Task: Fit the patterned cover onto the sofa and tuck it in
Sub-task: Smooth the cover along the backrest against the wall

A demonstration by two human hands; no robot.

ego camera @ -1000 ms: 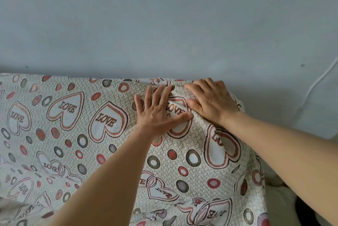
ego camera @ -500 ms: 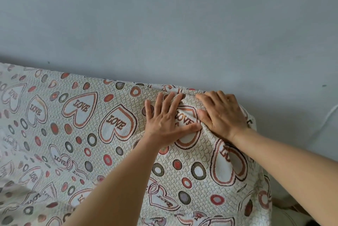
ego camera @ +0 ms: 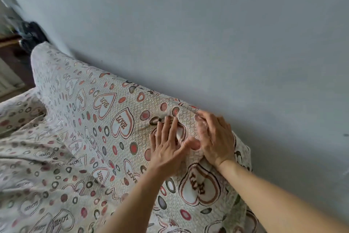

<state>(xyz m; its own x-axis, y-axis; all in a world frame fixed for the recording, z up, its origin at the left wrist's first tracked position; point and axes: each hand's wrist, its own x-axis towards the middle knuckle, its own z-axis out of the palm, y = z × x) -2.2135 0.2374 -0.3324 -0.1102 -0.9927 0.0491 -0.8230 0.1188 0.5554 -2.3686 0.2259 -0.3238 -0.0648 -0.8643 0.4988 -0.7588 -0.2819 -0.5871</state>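
Lying loose and rumpled over the near seat, the patterned cover (ego camera: 56, 176) is already draping the whole sofa (ego camera: 43, 59). Farther back, the left hand (ego camera: 168, 149) is pressing flat and the right hand (ego camera: 217, 142) is smoothing, fingers straight, at the backrest's right corner; tucking looks unfinished.

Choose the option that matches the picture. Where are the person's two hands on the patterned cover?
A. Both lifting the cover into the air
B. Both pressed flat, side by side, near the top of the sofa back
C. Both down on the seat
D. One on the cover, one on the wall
B: the left hand and right hand lie flat, side by side, on the patterned cover just below the sofa back's top edge by the wall.
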